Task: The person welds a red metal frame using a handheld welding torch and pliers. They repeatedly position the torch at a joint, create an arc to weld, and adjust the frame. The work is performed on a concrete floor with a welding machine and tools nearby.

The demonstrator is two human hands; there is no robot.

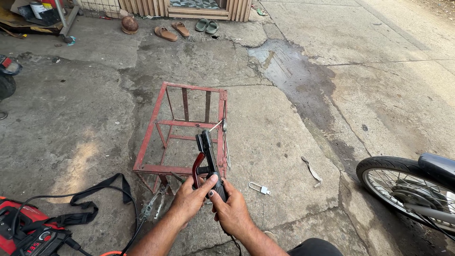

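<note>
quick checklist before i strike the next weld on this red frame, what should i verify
1. Both hands on electrode holder: left hand, right hand: ok.
2. Rod clamped in the holder: ok, tip near the red metal frame.
3. Gloves: not ok, hands bare.
4. Ground clamp on frame: cannot tell.
5. Welding machine cables untangled: cannot tell.
6. Padlock and motorcycle wheel away from the frame: ok.

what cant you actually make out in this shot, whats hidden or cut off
Head view only:
- Handle of the electrode holder: wrapped by the left hand and right hand.
- Red welding machine: cut off by the left and bottom edges.
- Motorbike wheel: cut off by the right edge.
- Lower far bars of the red metal frame: partly behind the holder.
- Padlock: too small to tell whether it is locked.
</note>
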